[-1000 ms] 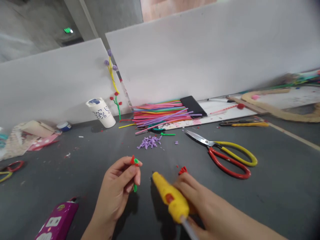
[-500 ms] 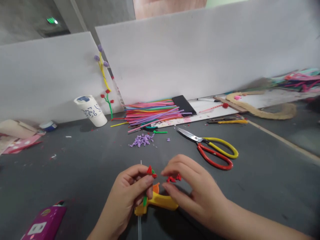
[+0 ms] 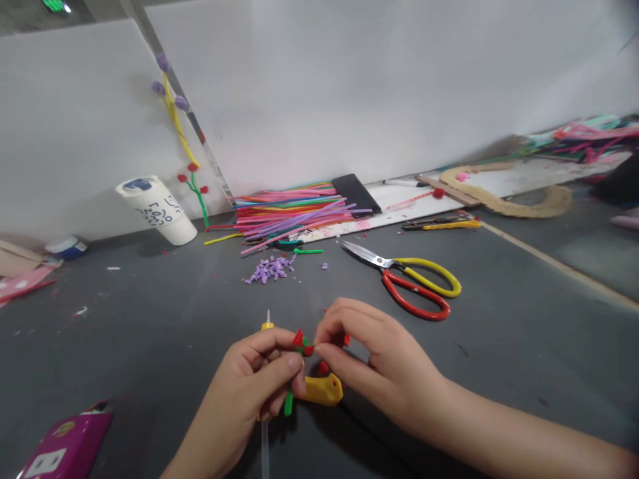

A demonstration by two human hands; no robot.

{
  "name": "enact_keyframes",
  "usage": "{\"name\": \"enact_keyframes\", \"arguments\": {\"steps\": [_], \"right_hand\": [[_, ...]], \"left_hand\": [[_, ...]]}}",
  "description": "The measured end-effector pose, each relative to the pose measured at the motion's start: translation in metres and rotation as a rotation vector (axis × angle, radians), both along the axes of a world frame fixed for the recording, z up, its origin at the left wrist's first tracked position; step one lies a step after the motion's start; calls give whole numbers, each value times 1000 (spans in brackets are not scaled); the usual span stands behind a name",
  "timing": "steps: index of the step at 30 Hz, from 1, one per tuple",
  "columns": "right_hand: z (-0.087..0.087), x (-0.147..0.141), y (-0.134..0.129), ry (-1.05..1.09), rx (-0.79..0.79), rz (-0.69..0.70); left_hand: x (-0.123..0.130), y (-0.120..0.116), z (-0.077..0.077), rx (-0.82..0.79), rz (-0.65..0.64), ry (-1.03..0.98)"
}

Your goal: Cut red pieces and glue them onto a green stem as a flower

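Observation:
My left hand (image 3: 264, 379) pinches a green stem (image 3: 289, 401) topped by small red pieces (image 3: 298, 338). The thumb and fingertips of my right hand (image 3: 374, 352) are pressed together at the right edge of the red piece on that stem. Below and behind my hands lies a yellow glue gun (image 3: 323, 390), its nozzle pointing away and a clear glue stick (image 3: 265, 446) sticking out toward me. More red bits are partly hidden beside my right hand. Beyond my hands is a pile of purple bits (image 3: 270, 269).
Scissors (image 3: 382, 261) with yellow and red handles lie right of centre. Behind are colourful stems (image 3: 294, 213), a black phone (image 3: 355, 193), a cutter (image 3: 442, 224) and a white cup (image 3: 162, 211). A purple box (image 3: 70, 442) sits front left. White panels (image 3: 349, 86) stand at the back.
My right hand has moved left and closed its fingertips at the red piece held by my left hand. The camera view has tilted down and shifted right, and the glue gun's nozzle now shows.

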State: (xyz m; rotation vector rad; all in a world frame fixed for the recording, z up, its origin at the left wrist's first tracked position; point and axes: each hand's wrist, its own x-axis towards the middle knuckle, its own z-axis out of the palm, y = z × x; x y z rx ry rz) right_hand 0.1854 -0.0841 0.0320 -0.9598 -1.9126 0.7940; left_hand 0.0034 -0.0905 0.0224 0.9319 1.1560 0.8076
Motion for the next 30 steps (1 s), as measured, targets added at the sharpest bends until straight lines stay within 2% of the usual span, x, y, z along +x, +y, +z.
{"name": "enact_keyframes", "arguments": {"steps": [13,25,30], "right_hand": [[0,2,4,-60,-93,35],[-4,2,3,-106,-139,-10],[-2,2,2,-95,-127,-14]], "left_hand": [[0,1,-4,37,-61,95],[9,-4,4,179,35,261],[4,-1,1,196,-99,239]]}}
